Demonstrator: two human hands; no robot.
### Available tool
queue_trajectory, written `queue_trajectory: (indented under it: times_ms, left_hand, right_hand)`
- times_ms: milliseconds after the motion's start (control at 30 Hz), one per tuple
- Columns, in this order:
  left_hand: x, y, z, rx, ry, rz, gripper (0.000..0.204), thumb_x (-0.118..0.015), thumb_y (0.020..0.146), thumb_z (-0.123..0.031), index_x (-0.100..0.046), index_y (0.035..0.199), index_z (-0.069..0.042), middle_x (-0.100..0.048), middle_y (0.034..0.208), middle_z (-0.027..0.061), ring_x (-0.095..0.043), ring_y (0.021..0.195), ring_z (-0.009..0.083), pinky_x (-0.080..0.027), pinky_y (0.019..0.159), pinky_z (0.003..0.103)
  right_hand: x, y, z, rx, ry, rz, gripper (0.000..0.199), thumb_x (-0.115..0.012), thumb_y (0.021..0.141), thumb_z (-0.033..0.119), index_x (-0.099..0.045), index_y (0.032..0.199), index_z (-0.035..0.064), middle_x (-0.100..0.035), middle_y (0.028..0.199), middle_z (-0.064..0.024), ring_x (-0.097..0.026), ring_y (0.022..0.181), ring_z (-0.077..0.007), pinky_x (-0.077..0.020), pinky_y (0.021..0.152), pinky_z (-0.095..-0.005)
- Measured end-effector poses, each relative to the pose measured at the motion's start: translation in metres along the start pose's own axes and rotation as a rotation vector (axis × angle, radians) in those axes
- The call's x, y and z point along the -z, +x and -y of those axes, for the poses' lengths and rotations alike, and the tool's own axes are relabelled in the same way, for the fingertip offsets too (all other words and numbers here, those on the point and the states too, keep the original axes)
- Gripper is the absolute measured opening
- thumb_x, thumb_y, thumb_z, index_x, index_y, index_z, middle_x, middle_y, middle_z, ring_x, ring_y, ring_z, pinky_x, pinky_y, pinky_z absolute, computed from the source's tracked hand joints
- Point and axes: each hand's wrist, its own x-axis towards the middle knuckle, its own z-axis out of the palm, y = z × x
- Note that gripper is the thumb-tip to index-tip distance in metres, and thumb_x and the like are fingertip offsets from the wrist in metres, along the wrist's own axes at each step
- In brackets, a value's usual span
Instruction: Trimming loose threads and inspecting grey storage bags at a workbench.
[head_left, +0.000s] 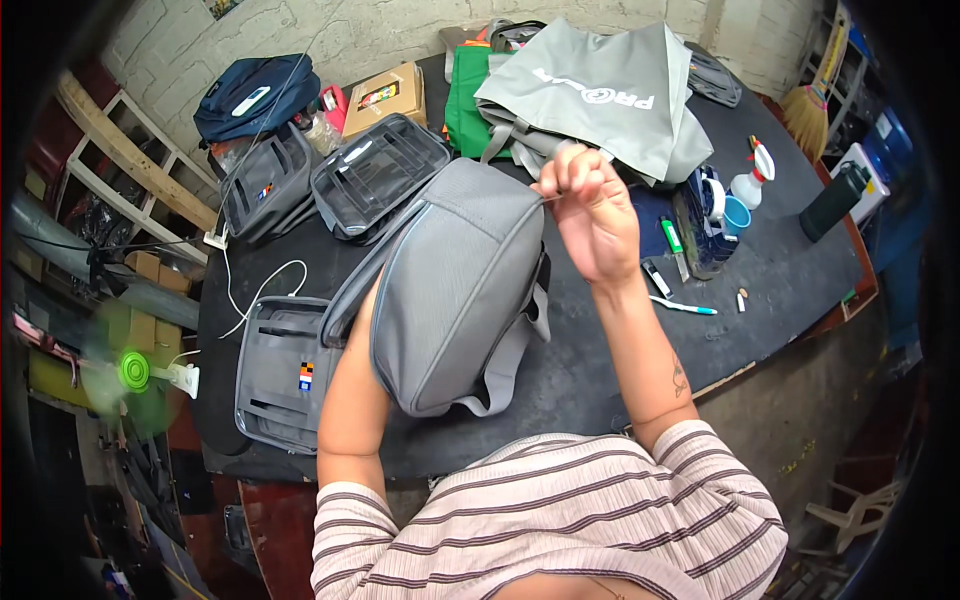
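Note:
A grey fabric backpack stands tilted in front of me on the dark table, its lid-like front panel hanging open to the left. My left forearm reaches into the opening, and the bag hides that hand and its fingers. At the bag's upper right corner is my right hand, raised with curled fingers pinched together. Whatever lies between those fingertips is too small to name. Grey straps hang from the bag's right side. Its open panel has a clear window and a small coloured label, and lies flat beside my left arm.
Two more grey bags, one with a clear-window panel, lie at the far left near a navy backpack and a cardboard box. A large grey tote sits at the back. To the right are a cutter, spray bottle and dark tumbler.

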Motion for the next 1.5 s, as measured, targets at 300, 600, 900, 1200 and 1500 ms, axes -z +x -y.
queue_trajectory:
  times_ms: [300, 600, 900, 1200, 1500]
  left_hand:
    - [-0.027, -0.04, -0.077, 0.091, 0.369, 0.103, 0.045, -0.056, 0.093, -0.019, -0.051, 0.132, 0.002, -0.059, 0.125, 0.0076, -0.057, 0.109, 0.0142, -0.047, 0.094, 0.032]
    - [-0.122, -0.023, -0.146, -0.697, 1.086, -0.365, 0.025, -0.06, 0.084, -0.005, -0.065, 0.107, -0.001, -0.066, 0.1, 0.0174, -0.066, 0.088, 0.0309, -0.052, 0.079, 0.036]
    - [-0.119, 0.038, -0.123, -0.595, 1.384, -0.37, 0.012, -0.065, 0.081, -0.01, -0.061, 0.081, 0.001, -0.064, 0.078, 0.02, -0.064, 0.078, 0.0366, -0.051, 0.067, 0.041]
    - [-0.108, 0.044, -0.125, -0.538, 1.331, -0.424, 0.011, -0.056, 0.089, -0.01, -0.057, 0.09, 0.001, -0.063, 0.079, 0.0228, -0.063, 0.08, 0.0407, -0.049, 0.068, 0.046]
    - [-0.099, 0.036, -0.117, -0.599, 1.292, -0.404, 0.012, -0.055, 0.092, -0.013, -0.054, 0.09, -0.001, -0.064, 0.081, 0.0209, -0.063, 0.08, 0.04, -0.049, 0.065, 0.045]
  right_hand:
    - [0.022, -0.004, 0.026, -0.292, -0.866, 0.246, 0.084, -0.085, 0.058, 0.01, -0.043, 0.131, 0.0071, -0.057, 0.131, -0.0091, -0.051, 0.123, -0.0209, -0.0298, 0.111, -0.0389]
    - [0.002, -0.002, -0.007, -0.224, -0.8, 0.111, 0.095, -0.084, 0.065, 0.006, -0.028, 0.141, 0.0064, -0.044, 0.142, -0.0164, -0.037, 0.135, -0.0228, -0.0262, 0.112, -0.0369]
    - [0.122, -0.114, 0.029, -0.49, -1.412, -0.2, 0.013, -0.07, 0.074, 0.007, -0.06, 0.081, 0.0013, -0.059, 0.07, -0.0078, -0.058, 0.064, -0.0176, -0.047, 0.063, -0.0306]
    - [0.155, -0.185, 0.014, -0.276, -1.906, -0.18, 0.01, -0.061, 0.078, -0.003, -0.058, 0.085, 0.003, -0.054, 0.091, -0.0122, -0.052, 0.089, -0.033, -0.04, 0.079, -0.0441]
    - [0.104, -0.089, 0.031, -0.756, -1.843, -0.016, 0.027, -0.067, 0.076, 0.006, -0.056, 0.099, 0.0068, -0.059, 0.102, -0.0143, -0.055, 0.1, -0.0348, -0.0426, 0.083, -0.0468]
